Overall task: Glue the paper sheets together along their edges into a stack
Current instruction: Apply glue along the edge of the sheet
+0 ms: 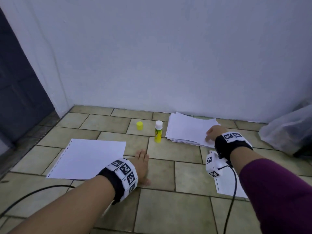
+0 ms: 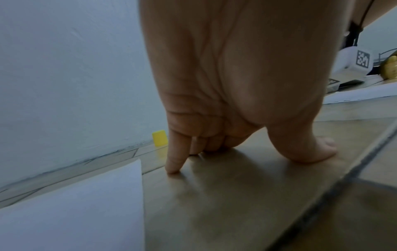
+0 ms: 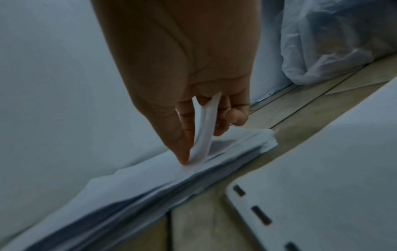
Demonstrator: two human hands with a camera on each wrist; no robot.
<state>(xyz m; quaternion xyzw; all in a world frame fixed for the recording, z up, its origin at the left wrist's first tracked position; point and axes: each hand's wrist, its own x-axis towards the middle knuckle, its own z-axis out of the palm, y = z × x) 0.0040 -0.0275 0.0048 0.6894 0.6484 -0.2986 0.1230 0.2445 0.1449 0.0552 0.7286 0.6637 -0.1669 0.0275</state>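
A loose pile of white sheets point(image 1: 189, 130) point(image 3: 150, 180) lies on the tiled floor by the wall. My right hand point(image 1: 213, 133) point(image 3: 199, 129) pinches the near edge of the top sheet point(image 3: 205, 129) and curls it up off the pile. An uncapped glue stick point(image 1: 158, 133) stands left of the pile, with its yellow cap point(image 1: 139, 125) point(image 2: 160, 140) further left. A single punched sheet point(image 1: 87, 159) point(image 2: 75, 210) lies flat at the left. My left hand point(image 1: 142, 164) point(image 2: 236, 149) rests open on the bare tile right of that sheet, fingertips and thumb touching the floor.
Another punched sheet point(image 1: 226, 184) point(image 3: 322, 178) lies under my right forearm. A crumpled plastic bag point(image 1: 288, 130) point(image 3: 335, 42) sits at the far right against the white wall. Black cables point(image 1: 33, 194) run across the floor. A dark door point(image 1: 18, 92) stands at the left.
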